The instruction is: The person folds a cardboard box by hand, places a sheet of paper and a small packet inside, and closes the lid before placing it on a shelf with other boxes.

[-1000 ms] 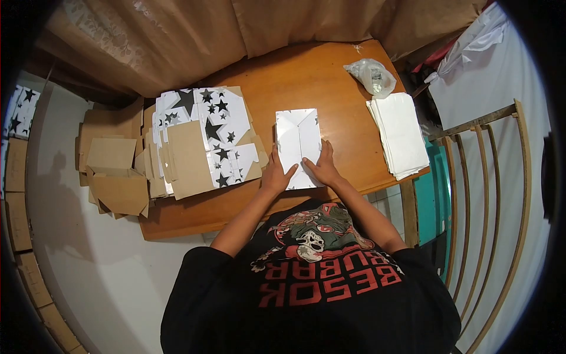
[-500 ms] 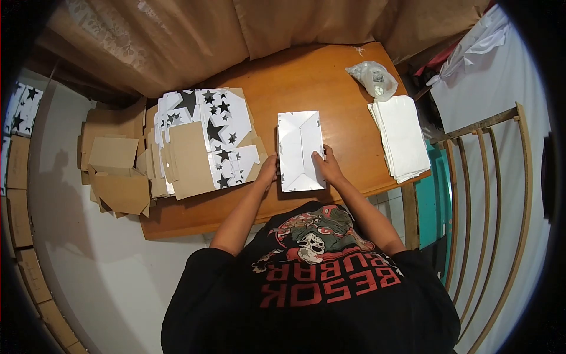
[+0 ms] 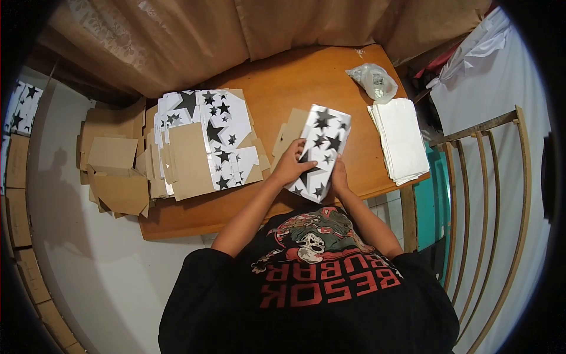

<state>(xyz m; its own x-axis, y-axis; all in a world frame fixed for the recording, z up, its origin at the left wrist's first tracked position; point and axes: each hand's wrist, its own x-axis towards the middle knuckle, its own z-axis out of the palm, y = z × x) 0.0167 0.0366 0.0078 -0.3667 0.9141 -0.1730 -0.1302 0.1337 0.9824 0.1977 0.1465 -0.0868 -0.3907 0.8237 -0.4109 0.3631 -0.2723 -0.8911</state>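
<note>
Near the table's front edge, both hands hold a cardboard box (image 3: 332, 141) with black stars on white. It is tilted, its top leaning to the right. My left hand (image 3: 290, 166) wraps its left side, thumb across the starred face. My right hand (image 3: 339, 176) grips the right edge near the lower end, fingers partly hidden behind it. A plain brown cardboard flap (image 3: 288, 128) sticks out to the left of the box. Left of my hands lies a stack of flat star-printed cardboard blanks (image 3: 233, 121), some showing their brown side.
On the wooden table (image 3: 277, 76), a stack of white sheets (image 3: 402, 141) and a clear plastic bag (image 3: 374, 82) lie at the right. Opened brown cardboard (image 3: 122, 192) overhangs the left end. A wooden rack (image 3: 490, 177) stands at the right, brown boxes (image 3: 32, 274) far left.
The box has been turned from its plain white folded side to its starred face. It now leans right, and a brown flap shows. My left hand has moved onto its face.
</note>
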